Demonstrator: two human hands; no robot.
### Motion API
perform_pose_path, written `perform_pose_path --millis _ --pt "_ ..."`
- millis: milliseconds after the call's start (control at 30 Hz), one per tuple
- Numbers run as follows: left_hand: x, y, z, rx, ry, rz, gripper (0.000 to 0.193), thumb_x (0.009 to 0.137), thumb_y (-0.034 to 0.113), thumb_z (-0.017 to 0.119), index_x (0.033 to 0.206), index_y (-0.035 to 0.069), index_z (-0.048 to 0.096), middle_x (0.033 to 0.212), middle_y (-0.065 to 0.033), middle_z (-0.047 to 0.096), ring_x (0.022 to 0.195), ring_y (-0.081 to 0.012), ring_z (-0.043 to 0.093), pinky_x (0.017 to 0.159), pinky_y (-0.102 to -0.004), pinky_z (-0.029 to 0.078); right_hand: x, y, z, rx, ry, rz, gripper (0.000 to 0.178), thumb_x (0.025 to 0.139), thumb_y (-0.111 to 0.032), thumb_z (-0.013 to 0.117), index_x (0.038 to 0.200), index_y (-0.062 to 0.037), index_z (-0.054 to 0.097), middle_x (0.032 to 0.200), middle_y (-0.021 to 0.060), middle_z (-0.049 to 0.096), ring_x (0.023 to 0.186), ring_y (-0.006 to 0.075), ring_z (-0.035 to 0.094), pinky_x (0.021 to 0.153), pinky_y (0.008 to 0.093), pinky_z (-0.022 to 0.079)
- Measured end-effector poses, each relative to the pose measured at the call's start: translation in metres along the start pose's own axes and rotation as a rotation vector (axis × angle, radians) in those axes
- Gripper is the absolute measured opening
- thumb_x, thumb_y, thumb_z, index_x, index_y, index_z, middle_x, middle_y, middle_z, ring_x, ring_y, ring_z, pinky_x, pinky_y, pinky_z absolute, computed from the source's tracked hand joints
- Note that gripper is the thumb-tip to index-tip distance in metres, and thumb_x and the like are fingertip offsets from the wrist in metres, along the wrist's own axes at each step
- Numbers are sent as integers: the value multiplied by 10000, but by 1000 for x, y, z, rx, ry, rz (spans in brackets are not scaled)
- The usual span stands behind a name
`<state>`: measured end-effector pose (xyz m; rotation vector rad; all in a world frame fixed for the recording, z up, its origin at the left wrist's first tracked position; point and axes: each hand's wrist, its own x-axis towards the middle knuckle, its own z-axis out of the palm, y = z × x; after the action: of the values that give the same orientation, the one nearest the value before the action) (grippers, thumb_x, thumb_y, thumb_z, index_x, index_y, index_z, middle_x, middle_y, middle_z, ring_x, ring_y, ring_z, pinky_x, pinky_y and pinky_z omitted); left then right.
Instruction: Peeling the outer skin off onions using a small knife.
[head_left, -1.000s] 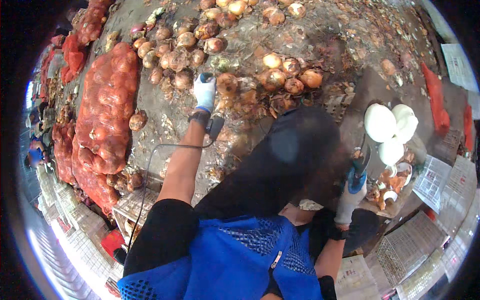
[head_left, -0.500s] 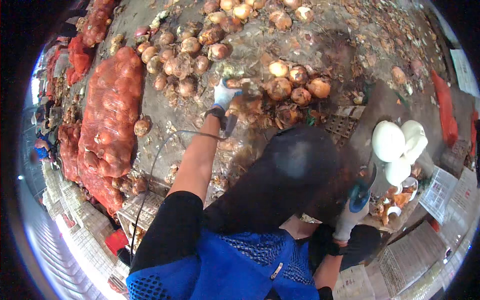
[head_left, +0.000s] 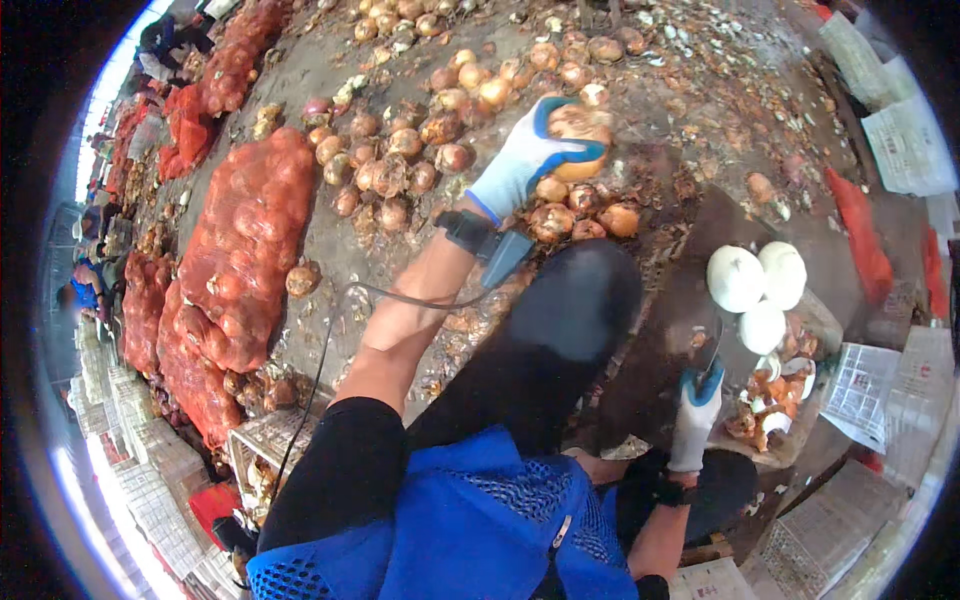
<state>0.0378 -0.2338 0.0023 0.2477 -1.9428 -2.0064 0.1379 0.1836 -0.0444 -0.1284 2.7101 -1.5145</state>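
Raised over the onion-strewn floor, my left hand [head_left: 527,160], in a white and blue glove, is closed around a large brown-skinned onion [head_left: 580,124]. Below it a small group of unpeeled onions [head_left: 586,200] lies on the ground. My right hand [head_left: 697,418], gloved alike, rests near my knee, closed on a knife [head_left: 714,342] whose thin blade points away from me; its handle is mostly hidden by the fingers. Three peeled white onions [head_left: 735,280] sit together just right of the blade. Onion peels and white trimmings [head_left: 770,408] lie on a board beside that hand.
Large red mesh sacks of onions [head_left: 245,235] line the left side. More loose onions [head_left: 400,150] and dry skins cover the floor ahead. White plastic crates [head_left: 908,145] stand at the right, near a red net [head_left: 858,235]. A cable [head_left: 395,292] trails from my left wrist.
My left hand has risen from low among the loose onions and moved right and farther away, now holding the large onion. My right hand keeps the knife, shifted slightly. The view has tilted a little.
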Motion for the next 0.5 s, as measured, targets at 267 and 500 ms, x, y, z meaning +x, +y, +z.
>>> perform_pose_path --millis 267,500 --pt "-45 123 107 523 -367 512 758 623 163 865 1299 44 544 1211 -177 591 1122 -304 584 959 -391 495 -12 -97 -33 262 190 -103 424 941 3 577 1358 16 505 945 12 628 738 68 524 652 216 442" --pt "-145 61 208 709 -628 262 933 614 254 852 1425 102 416 1261 -255 479 1103 -467 525 972 -497 479 -16 -35 -53 143 244 -144 336 960 -13 558 1295 -2 590 1065 77 686 912 154 619 820 286 500"
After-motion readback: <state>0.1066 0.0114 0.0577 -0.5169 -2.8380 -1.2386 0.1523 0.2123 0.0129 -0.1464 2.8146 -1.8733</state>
